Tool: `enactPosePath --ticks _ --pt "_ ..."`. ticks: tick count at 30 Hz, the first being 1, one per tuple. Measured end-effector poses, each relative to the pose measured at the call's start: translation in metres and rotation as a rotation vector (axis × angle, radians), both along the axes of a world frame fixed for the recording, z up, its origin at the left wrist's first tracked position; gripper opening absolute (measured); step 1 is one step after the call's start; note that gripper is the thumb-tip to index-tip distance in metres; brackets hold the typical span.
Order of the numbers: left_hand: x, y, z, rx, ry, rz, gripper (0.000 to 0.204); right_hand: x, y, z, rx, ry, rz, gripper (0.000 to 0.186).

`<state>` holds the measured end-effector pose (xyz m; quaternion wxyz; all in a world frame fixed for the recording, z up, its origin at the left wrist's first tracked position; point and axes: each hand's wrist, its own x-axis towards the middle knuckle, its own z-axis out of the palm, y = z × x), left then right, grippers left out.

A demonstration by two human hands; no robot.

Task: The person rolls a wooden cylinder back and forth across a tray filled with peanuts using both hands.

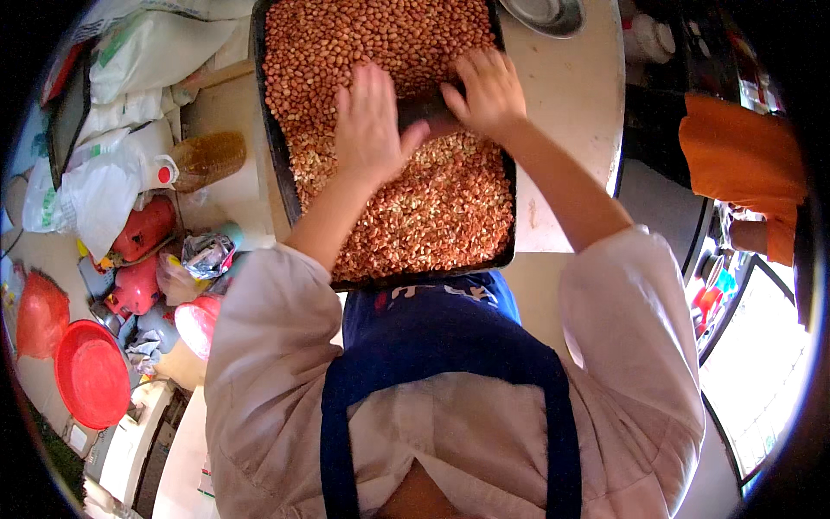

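A dark-rimmed rectangular tray (278, 173) is spread with reddish-skinned peanuts. Whole peanuts (328, 35) fill its far part, while the near part holds split and broken peanuts (424, 216) with pale insides showing. Across the border between them lies a dark brown roller (430, 114), shaped like a short cylinder. My left hand (372, 121) rests flat at the roller's left end, fingers stretched forward and thumb out to the side. At the right end, my right hand (488, 93) lies with extended fingers and its thumb apart. Both palms cover the roller's ends.
A metal bowl (549, 13) sits at the table's far right. To the left are white plastic bags (104, 182), a bottle of amber liquid (209, 160), red containers (143, 229) and a red basin (91, 374). Orange cloth (743, 164) hangs at right. My dark blue apron touches the tray's near edge.
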<state>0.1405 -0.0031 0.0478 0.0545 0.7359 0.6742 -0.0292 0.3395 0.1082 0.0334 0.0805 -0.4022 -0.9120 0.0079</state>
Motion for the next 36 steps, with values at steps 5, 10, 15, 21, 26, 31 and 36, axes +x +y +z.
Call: enactPosePath --ticks 5,10,15,21,26,31,36 --pt "0.021 -0.09 -0.034 0.098 -0.27 -0.171 0.087 0.053 -0.096 -0.026 0.019 0.141 0.01 0.061" --pt "-0.015 0.028 -0.017 0.094 -0.022 0.046 0.083 -0.019 0.026 -0.006 -0.054 0.026 -0.127 0.063" --pt "-0.048 0.061 -0.033 0.493 -0.21 0.137 0.089 -0.05 0.066 -0.025 -0.065 0.147 -0.358 0.067" --pt "0.013 -0.048 -0.026 0.241 -0.2 -0.048 0.089 0.033 -0.065 -0.012 -0.074 -0.028 -0.086 0.066" --pt "0.009 -0.035 -0.007 0.127 -0.218 0.036 0.087 0.031 -0.052 0.008 -0.117 -0.252 0.069 0.084" --pt "-0.025 -0.042 0.02 0.002 -0.268 0.134 0.085 -0.03 -0.04 0.046 -0.305 -0.342 0.118 0.087" --pt "-0.065 -0.117 0.005 0.234 -0.172 0.114 0.08 -0.062 -0.108 0.017 -0.276 -0.052 0.149 0.089"
